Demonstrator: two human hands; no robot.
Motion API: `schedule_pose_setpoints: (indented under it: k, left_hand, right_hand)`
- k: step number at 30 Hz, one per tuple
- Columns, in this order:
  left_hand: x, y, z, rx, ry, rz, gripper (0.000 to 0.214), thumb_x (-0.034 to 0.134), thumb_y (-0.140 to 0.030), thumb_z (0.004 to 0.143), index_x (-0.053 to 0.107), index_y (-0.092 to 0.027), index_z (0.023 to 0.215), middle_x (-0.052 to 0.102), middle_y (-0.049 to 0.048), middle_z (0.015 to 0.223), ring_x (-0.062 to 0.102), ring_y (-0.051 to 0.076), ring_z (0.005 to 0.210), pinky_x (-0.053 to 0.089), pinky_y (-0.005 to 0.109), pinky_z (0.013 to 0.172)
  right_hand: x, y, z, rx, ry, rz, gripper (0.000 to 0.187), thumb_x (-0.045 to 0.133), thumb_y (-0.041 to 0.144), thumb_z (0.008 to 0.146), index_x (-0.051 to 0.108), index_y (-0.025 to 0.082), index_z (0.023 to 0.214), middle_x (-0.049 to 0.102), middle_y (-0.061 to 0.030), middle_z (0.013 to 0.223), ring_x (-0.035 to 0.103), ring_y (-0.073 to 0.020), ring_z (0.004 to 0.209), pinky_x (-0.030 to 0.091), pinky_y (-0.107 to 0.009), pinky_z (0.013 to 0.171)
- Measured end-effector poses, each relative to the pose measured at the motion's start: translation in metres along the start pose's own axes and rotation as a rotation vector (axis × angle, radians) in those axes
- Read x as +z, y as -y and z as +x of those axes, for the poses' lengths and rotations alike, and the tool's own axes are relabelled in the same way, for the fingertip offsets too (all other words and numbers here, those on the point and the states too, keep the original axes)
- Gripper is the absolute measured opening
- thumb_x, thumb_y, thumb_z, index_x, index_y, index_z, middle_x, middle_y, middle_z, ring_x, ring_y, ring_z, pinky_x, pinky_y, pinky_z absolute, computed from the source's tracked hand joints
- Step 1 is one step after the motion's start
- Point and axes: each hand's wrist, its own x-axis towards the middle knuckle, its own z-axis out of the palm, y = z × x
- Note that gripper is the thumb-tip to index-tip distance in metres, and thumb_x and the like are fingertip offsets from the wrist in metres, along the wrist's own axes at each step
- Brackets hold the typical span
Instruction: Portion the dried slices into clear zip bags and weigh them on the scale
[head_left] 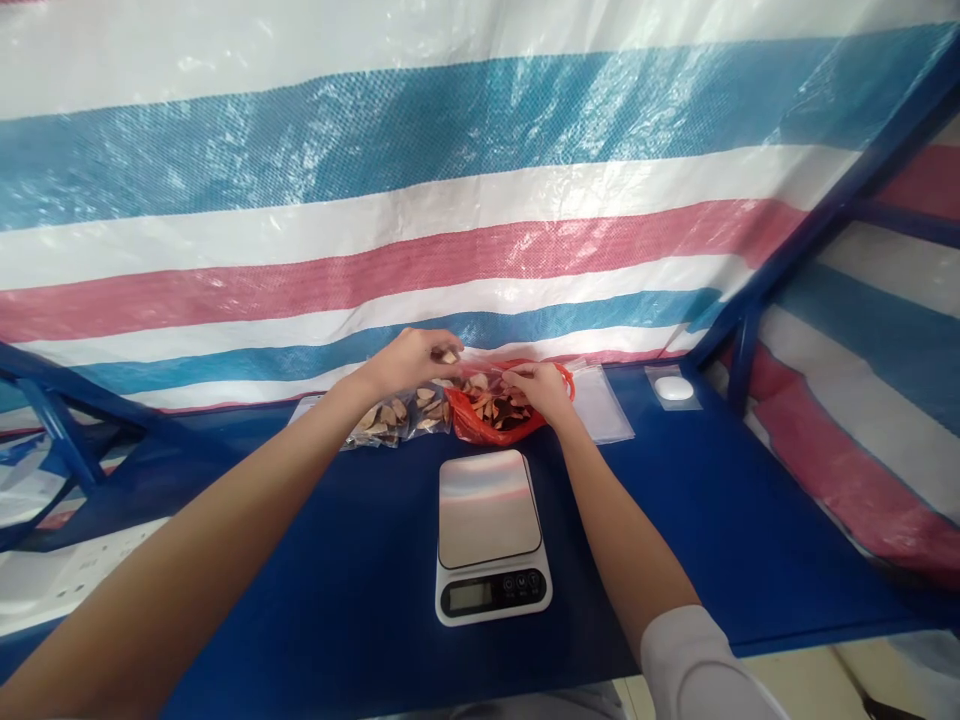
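Observation:
My left hand is closed, with a pale dried slice showing at its fingertips. It is over the left side of an open red plastic bag that holds many brown and pale dried slices. Over the bag's right side is my right hand, its thumb and fingers pinched together; what they grip is too small to make out. Left of the red bag lie clear bags of similar slices, partly behind my left arm.
A kitchen scale with a blank-looking display stands in front of the red bag on the blue table. Clear plastic bags lie to its right, and a white rounded object farther right. Striped sheeting hangs behind.

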Motion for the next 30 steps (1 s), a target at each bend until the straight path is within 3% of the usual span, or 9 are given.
schedule_pose_setpoints:
  k: [6, 15, 22, 26, 30]
  left_hand:
    - [0.000, 0.010, -0.005, -0.026, 0.002, -0.147, 0.046, 0.062, -0.062, 0.082, 0.076, -0.019, 0.093, 0.078, 0.0064, 0.095, 0.069, 0.023, 0.085, 0.051, 0.030, 0.072]
    - [0.002, 0.000, 0.006, -0.002, -0.121, -0.025, 0.038, 0.055, -0.050, 0.089, 0.079, -0.021, 0.093, 0.080, 0.0058, 0.096, 0.070, 0.023, 0.083, 0.050, 0.031, 0.074]
    - [0.009, -0.002, 0.005, -0.009, -0.131, -0.004, 0.038, 0.058, -0.052, 0.088, 0.078, -0.020, 0.093, 0.079, 0.0067, 0.097, 0.071, 0.024, 0.087, 0.053, 0.031, 0.081]
    - [0.011, 0.006, -0.007, -0.066, -0.104, -0.038, 0.051, 0.064, -0.065, 0.082, 0.078, -0.020, 0.101, 0.079, 0.0083, 0.107, 0.072, 0.024, 0.087, 0.055, 0.030, 0.076]
    - [0.014, 0.016, -0.016, -0.054, -0.029, 0.015, 0.051, 0.062, -0.067, 0.082, 0.080, -0.021, 0.097, 0.080, 0.0075, 0.098, 0.071, 0.023, 0.081, 0.053, 0.028, 0.071]
  right_hand:
    - [-0.001, 0.000, 0.001, 0.027, 0.027, 0.009, 0.013, 0.066, 0.023, 0.086, 0.077, 0.019, 0.080, 0.078, -0.0034, 0.079, 0.073, -0.0166, 0.071, 0.061, -0.022, 0.057]
    - [-0.003, -0.006, 0.005, -0.005, 0.027, -0.053, 0.014, 0.067, 0.025, 0.085, 0.078, 0.018, 0.087, 0.078, -0.0029, 0.078, 0.072, -0.0156, 0.067, 0.060, -0.022, 0.056]
    - [-0.008, -0.016, 0.009, -0.046, 0.050, -0.118, 0.017, 0.066, 0.023, 0.082, 0.075, 0.018, 0.068, 0.077, -0.0044, 0.072, 0.072, -0.0171, 0.064, 0.061, -0.025, 0.057]
    - [-0.007, -0.012, 0.007, 0.009, 0.059, -0.066, 0.018, 0.067, 0.020, 0.082, 0.073, 0.018, 0.065, 0.077, -0.0042, 0.071, 0.072, -0.0172, 0.065, 0.061, -0.024, 0.057]
    - [-0.008, -0.007, 0.003, 0.053, 0.064, -0.046, 0.019, 0.068, 0.019, 0.082, 0.072, 0.018, 0.063, 0.076, -0.0047, 0.069, 0.071, -0.0174, 0.064, 0.061, -0.024, 0.056]
